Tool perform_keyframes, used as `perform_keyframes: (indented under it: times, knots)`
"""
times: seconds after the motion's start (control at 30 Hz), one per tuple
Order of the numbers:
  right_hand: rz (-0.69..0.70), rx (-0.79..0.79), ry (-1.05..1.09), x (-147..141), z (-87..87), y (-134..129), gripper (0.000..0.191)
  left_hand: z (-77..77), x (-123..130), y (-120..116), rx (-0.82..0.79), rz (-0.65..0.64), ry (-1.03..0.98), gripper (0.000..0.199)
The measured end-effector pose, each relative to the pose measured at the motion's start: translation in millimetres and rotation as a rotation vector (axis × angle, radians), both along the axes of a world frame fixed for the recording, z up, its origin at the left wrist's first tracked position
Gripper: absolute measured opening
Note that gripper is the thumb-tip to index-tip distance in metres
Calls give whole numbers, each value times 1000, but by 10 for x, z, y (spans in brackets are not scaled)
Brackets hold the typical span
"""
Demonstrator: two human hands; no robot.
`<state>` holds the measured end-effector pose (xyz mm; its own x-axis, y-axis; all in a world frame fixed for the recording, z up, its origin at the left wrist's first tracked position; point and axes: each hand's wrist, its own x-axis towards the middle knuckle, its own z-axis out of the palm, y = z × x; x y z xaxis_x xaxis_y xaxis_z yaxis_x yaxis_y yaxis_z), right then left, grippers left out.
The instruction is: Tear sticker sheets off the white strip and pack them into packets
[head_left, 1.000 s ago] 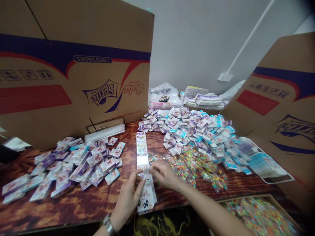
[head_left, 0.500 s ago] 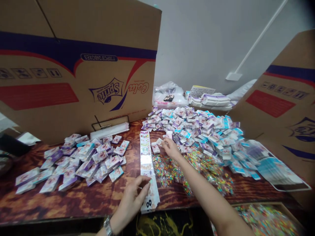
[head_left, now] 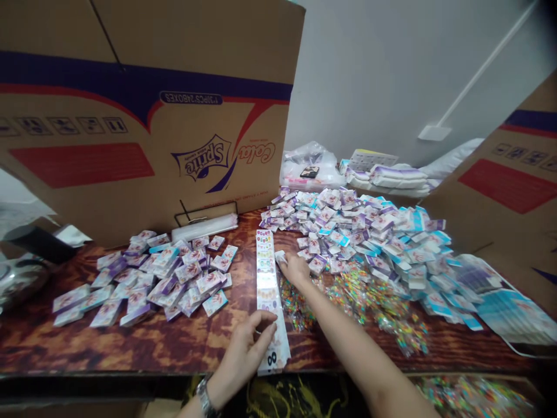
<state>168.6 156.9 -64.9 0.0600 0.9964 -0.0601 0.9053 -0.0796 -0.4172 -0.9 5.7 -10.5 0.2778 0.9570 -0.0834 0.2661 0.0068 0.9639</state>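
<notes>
And here was the strip of stickers (head_left: pixel 267 284), flat on the bench (head_left: pixel 183 351), long axis running away from the person, near end at the front edge, far end toward a heap of boxes (head_left: pixel 352 223) and leaning slightly left. White and narrow it was, with a shiny band across the middle, rows of little coloured shapes at the top, paler ones lower down and black ovals at the bottom!

Over its lower part came the left hand (head_left: pixel 253 342), thumb and forefinger curled, tips close; whether they pinched anything, you couldn't tell. On the other side, the right hand (head_left: pixel 296 270) was clamped on a small box (head_left: pixel 279 256), just right of the strip's upper half. Pale, that box, but fingers covered much of it, so its long axis couldn't be read.

Colourful bags (head_left: pixel 354 290) lay beyond the right wrist, spread before the heap. Off to the left, a second pile of boxes (head_left: pixel 163 276) sat below a big printed carton (head_left: pixel 217 128).
</notes>
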Motion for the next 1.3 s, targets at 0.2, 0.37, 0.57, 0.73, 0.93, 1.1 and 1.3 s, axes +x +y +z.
perform_keyframes:
  times: [0.2,0.37,0.57,0.73,0.93,1.1,1.3]
  knots:
    - [-70,54,-11,56,-25,-70,17,-12,19,56,-74,22,-113,26]
    - [-78,94,44,79,-35,-65,12,-22,145,191,-174,114,-298,28]
    - [-91,118,172,86,-105,-96,19,95,368,340,-340,161,-530,45]
    - [-95,135,295,78,-141,-72,31,84,448,380,-391,168,-539,48]
    - [-91,224,383,41,-18,-91,22,-8,386,428,-322,251,-534,45]
    - [16,283,478,99,373,-452,27,40,334,473,-293,318,-598,44]
    - [365,198,701,-89,725,-1004,21,128,359,475,-408,411,-867,36]
